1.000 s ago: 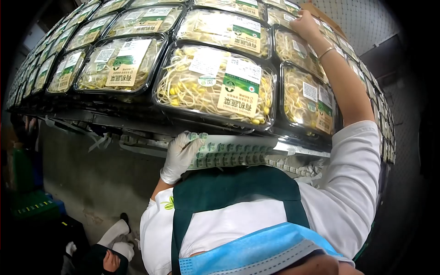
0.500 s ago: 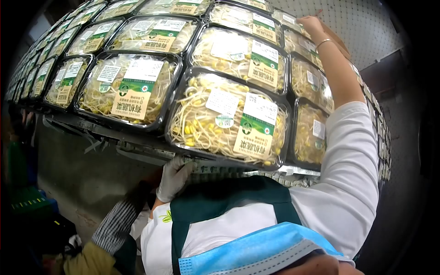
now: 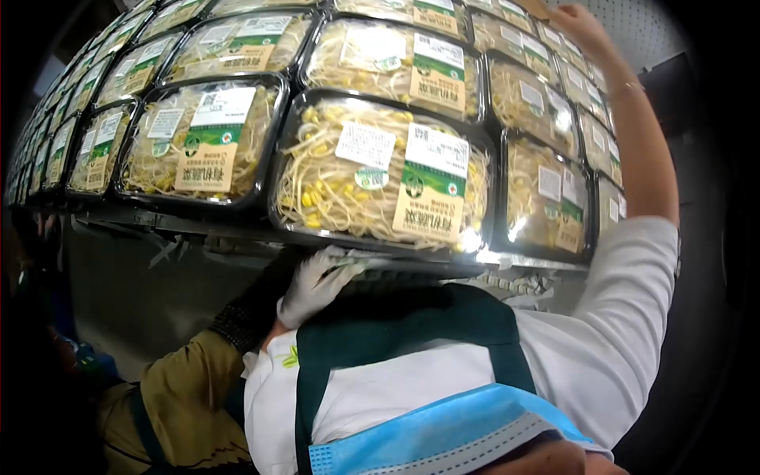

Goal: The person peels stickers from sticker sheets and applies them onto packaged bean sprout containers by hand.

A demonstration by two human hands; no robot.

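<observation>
My left hand [image 3: 315,289], in a white glove, is closed on the left end of a sheet of green-printed labels [image 3: 356,262] below the front edge of the packs. Much of the sheet is dark or hidden. My right hand [image 3: 582,25], bare with a bracelet at the wrist, reaches over the far right packs, its fingertips blurred beside a strip of brown cardboard [image 3: 537,8]. Nearest my body lies a black tray of bean sprouts [image 3: 340,198] under clear film, with a white label and a green and tan one.
Rows of similar sprout packs [image 3: 214,142] cover the surface, curving away left and right. A co-worker's olive sleeve [image 3: 194,380] and dark cuff reach in at lower left, close to my left arm. White crumpled strips [image 3: 518,286] hang below the front edge.
My right arm has swung outward to the right, with the hand farther up. The co-worker's arm has come in beside my left arm. The view has shifted over the packs.
</observation>
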